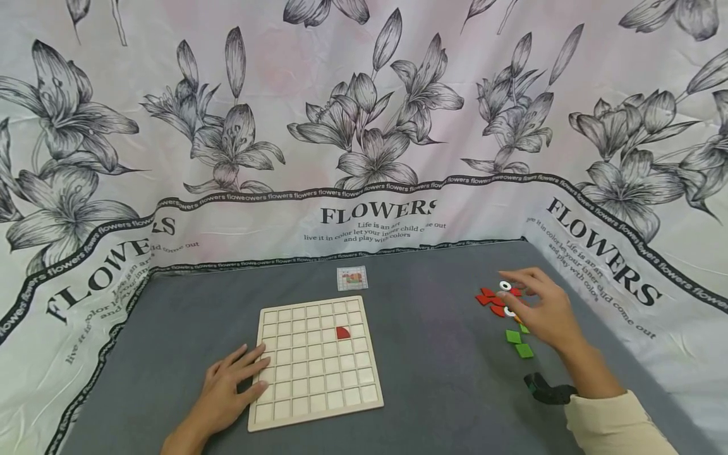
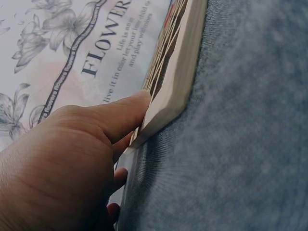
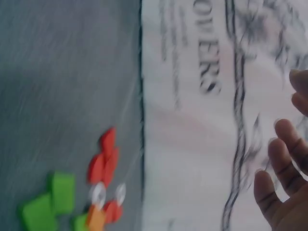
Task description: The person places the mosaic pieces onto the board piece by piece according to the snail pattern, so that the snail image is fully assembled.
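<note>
Grid board (image 1: 316, 385) on table (image 1: 432, 379), touched at left edge by left hand (image 1: 227, 385).
Left: released, in contact with board rim by thumb and fingertips. Right hand (image 1: 548, 313): released, with thumb apart from fingers, above red pieces (image 1: 497, 310) and white rings (image 1: 509, 312), near green tiles (image 1: 524, 351). Red quarter-circle (image 1: 342, 333) in cell right of board centre; picture card (image 1: 352, 279) just beyond far edge.
</note>
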The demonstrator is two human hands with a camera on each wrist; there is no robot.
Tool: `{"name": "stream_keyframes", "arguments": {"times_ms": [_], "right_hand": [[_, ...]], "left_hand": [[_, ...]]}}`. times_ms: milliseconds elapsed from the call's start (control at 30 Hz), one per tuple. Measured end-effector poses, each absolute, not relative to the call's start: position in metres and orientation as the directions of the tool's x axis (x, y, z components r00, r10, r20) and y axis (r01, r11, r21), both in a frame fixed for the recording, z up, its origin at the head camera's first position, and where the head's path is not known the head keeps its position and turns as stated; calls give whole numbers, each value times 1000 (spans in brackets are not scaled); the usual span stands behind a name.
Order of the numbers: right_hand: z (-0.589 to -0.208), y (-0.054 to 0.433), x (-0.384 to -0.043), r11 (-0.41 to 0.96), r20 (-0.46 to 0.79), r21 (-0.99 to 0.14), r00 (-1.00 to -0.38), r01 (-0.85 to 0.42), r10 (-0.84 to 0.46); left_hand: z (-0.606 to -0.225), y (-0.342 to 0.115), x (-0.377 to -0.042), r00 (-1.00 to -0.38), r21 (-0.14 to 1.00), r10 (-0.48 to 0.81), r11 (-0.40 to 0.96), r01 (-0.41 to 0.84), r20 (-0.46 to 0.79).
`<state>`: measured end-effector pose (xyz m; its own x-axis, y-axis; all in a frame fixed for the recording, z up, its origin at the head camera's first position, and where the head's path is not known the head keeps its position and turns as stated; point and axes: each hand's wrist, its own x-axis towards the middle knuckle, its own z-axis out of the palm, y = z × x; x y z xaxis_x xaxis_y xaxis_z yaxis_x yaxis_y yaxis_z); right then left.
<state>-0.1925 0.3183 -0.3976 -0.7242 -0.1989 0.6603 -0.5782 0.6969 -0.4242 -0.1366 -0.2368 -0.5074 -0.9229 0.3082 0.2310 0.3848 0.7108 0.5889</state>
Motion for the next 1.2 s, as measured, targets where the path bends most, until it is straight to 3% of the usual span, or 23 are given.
{"name": "stream_keyframes", "arguments": {"times_ms": [300, 700, 1200], "right_hand": [[-426, 366, -200, 761, 581, -539, -814, -360, 26], [-457, 416, -200, 820, 367, -563, -921, -107, 132], [-483, 444, -202, 901, 198, -432, -970, 42, 140]], "left_hand": [[-508, -237, -137, -924, 593, 308, 709, 382, 227], [-507, -237, -137, -923, 601, 313, 702, 383, 224], [-507, -236, -136, -920, 592, 305, 705, 391, 245]]}}
